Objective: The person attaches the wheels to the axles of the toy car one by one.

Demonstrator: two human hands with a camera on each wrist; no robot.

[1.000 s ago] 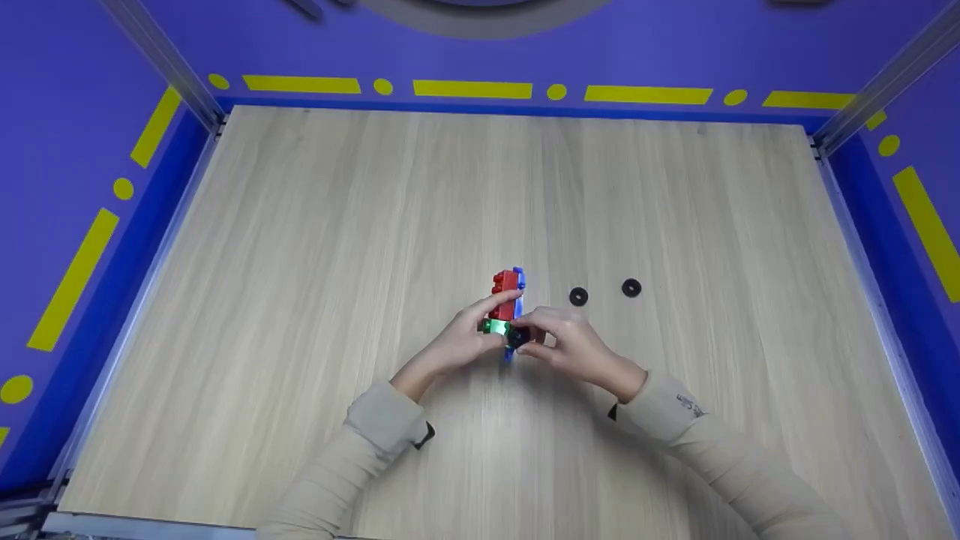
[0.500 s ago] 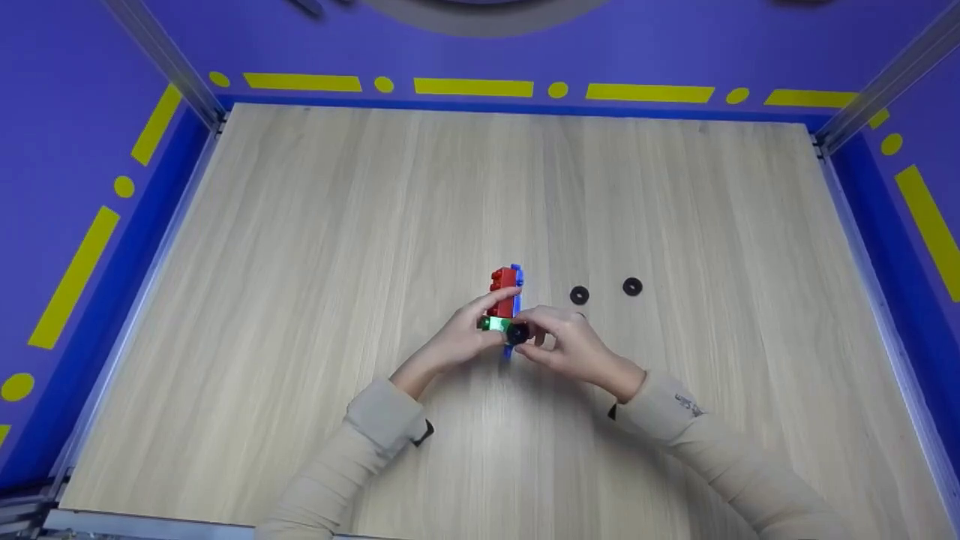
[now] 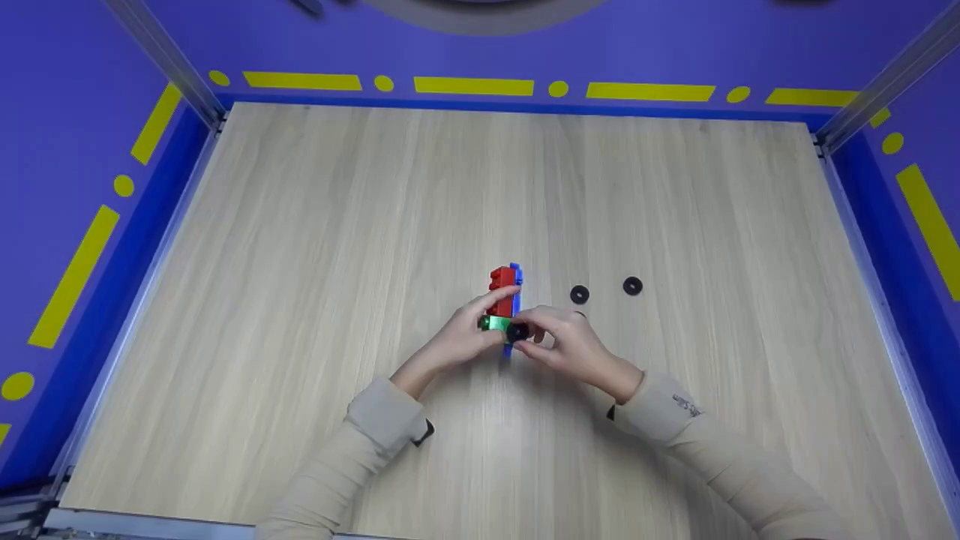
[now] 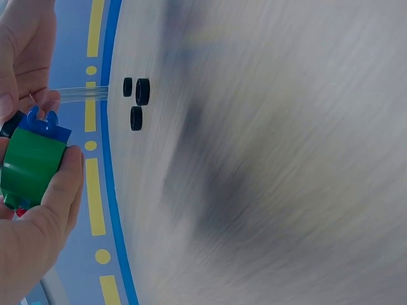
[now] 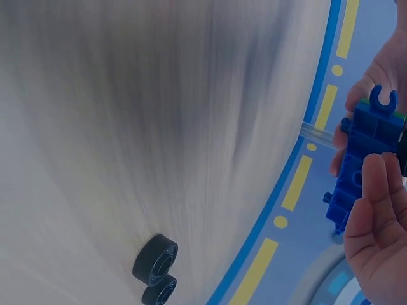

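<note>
My left hand grips a toy block vehicle between thumb and fingers, tipped on its side. A red block and a green block are fixed along its blue chassis. The chassis underside and an open hook at its end show in the right wrist view. My right hand pinches a black wheel at the chassis side by the green block. Those fingers partly cover the wheel, and I cannot tell whether it sits on an axle.
A black wheel and another wheel lie right of the vehicle on the wooden table. The left wrist view shows a third wheel near them. Blue walls with yellow marks border the table at the back and sides.
The wheel in my right fingers has turned slightly, so its round face shows more to the head camera. Both hands keep their places around the vehicle.
</note>
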